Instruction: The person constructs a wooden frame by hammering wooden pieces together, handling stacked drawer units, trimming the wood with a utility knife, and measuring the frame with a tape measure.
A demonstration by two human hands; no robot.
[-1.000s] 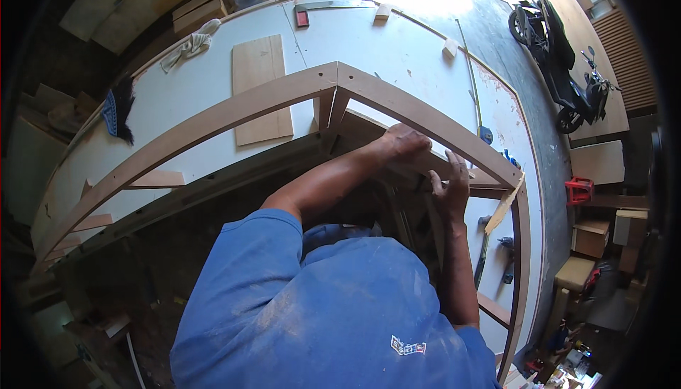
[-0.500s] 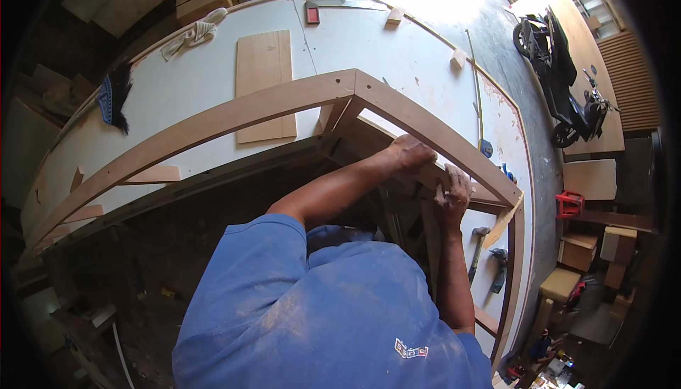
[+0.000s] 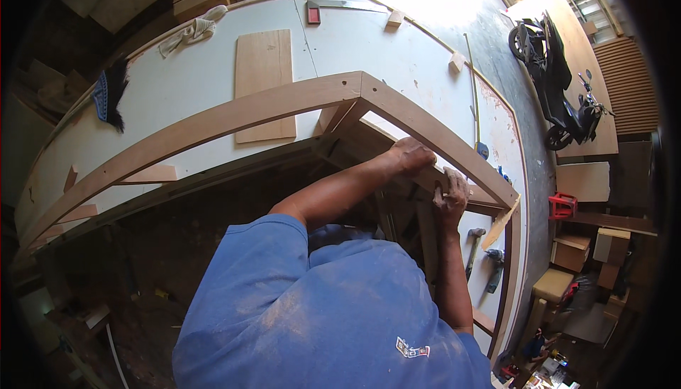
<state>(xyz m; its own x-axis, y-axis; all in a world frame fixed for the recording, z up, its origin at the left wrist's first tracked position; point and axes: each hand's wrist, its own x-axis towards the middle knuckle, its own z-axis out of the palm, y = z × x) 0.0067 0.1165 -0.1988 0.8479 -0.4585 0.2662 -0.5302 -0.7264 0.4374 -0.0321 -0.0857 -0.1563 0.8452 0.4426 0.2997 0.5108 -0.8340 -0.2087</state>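
Observation:
A large wooden frame [image 3: 418, 130] with a curved left member and a mitred corner spans the view above a white board. Inside its right arm, my left hand [image 3: 413, 156] is closed at the top edge of a lower wooden rail [image 3: 428, 176]. Something small and pale shows by its fingertips, too small to name. Just to the right, my right hand [image 3: 452, 193] has its fingers curled over that same rail, close to the frame's right corner. My fingers hide part of the rail.
On the white board [image 3: 340, 41] lie a loose wooden panel [image 3: 264, 55], a handsaw with a red handle [image 3: 313, 13], a brush [image 3: 113, 94], a tape measure [image 3: 482, 150], a hammer [image 3: 474, 247] and a drill [image 3: 496, 270]. A motorcycle [image 3: 557, 80] stands at far right.
The view has shifted slightly, so the frame and the things on the right sit a little differently. Both hands stay at the same rail with almost no movement.

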